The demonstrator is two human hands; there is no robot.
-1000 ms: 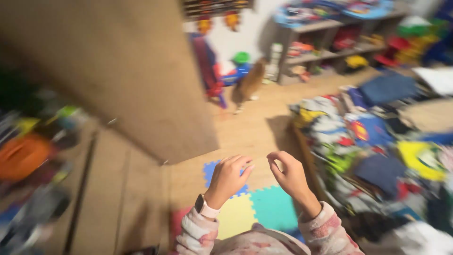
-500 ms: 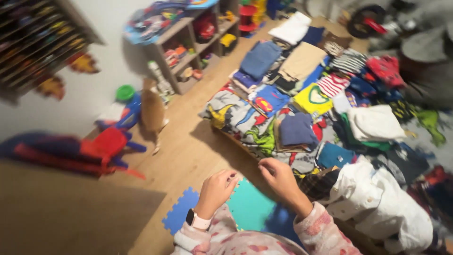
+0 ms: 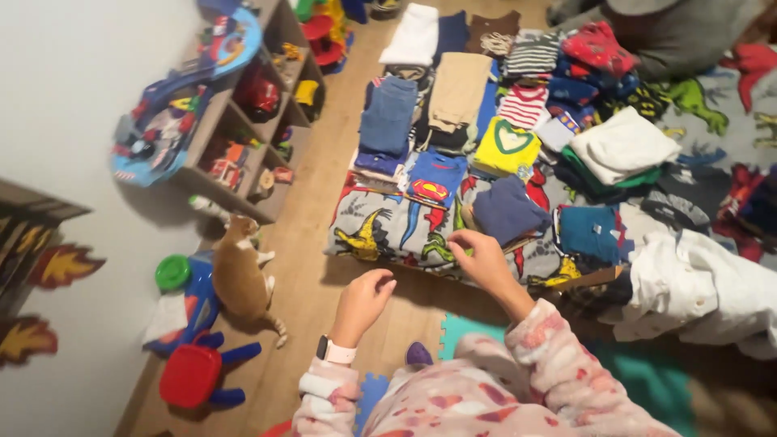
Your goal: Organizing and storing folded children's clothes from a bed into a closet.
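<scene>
My left hand (image 3: 362,303) hovers over the wooden floor (image 3: 324,243) with its fingers curled in and nothing visible in it; a pale watch sits on that wrist. My right hand (image 3: 479,257) is raised a little to the right, fingers loosely bent, just above the near edge of a low bed (image 3: 380,235) with a dinosaur-print cover. Nothing shows in that hand either. Both sleeves are pink and white fleece. Several piles of folded clothes (image 3: 453,97) cover the bed.
An orange and white cat (image 3: 240,275) stands on the floor at the left beside a red and blue toy (image 3: 194,374). A toy shelf (image 3: 235,137) lines the left wall. A white garment (image 3: 704,283) lies at the right. Foam mat tiles (image 3: 461,328) lie near me.
The view has swung right and down from a brown door to the bed with the clothes. Both hands stay raised before me, now spread slightly wider apart.
</scene>
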